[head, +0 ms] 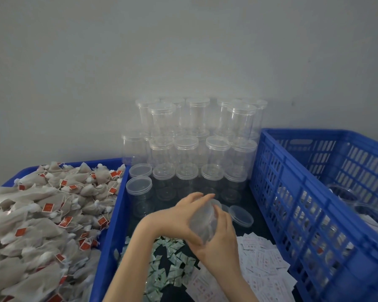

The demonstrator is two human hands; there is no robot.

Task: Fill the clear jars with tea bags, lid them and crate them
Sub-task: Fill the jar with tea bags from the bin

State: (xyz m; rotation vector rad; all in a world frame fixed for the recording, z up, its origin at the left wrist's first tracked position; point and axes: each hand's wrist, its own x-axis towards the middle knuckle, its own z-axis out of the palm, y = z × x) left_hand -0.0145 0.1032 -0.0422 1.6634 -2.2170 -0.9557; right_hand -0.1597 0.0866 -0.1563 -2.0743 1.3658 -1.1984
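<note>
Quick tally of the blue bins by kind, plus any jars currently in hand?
Solid-walled trays: 2 (tea-bag tray, middle tray)
Slatted crate: 1
Jar held by left hand and right hand: 1
Total: 4

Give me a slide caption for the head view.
Both hands, left hand and right hand, grip a clear jar beside heaped tea bags.

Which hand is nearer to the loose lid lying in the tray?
Right. The right hand holds the jar just beside the loose lid; the left hand holds the jar's far side.
</note>
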